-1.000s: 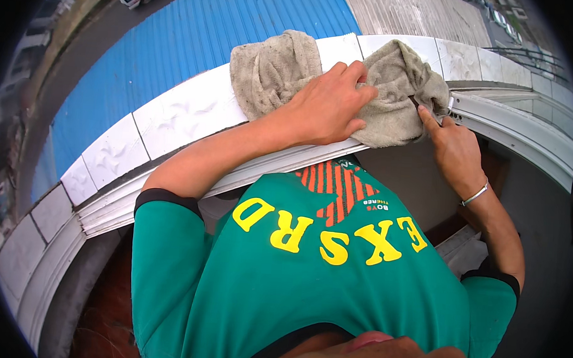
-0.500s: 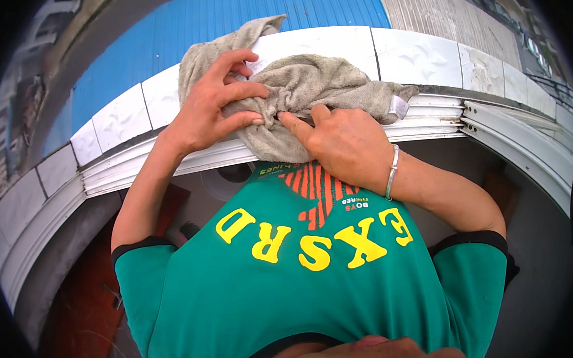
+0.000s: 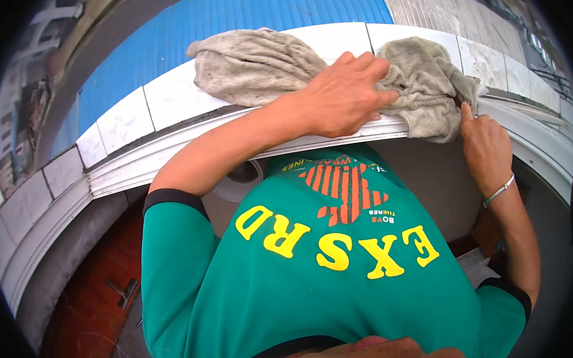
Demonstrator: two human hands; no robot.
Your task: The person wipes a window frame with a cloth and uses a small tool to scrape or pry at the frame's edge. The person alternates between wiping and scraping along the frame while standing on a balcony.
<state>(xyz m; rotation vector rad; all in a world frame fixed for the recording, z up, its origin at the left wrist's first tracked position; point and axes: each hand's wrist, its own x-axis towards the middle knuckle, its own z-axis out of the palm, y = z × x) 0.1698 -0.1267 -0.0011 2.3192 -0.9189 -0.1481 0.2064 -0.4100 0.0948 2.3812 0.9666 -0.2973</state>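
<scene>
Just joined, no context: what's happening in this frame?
A person in a green shirt leans over a white tiled ledge. The left hand lies flat on a grey towel spread along the ledge. The right hand touches the towel's right end where it hangs over the ledge's inner edge. A blue roof lies beyond.

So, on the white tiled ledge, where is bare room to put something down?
The ledge is bare left of the grey towel, down its curve. A small bare strip lies behind the towel's middle. It is crowded where the left hand presses the towel and the right hand touches its end.
</scene>
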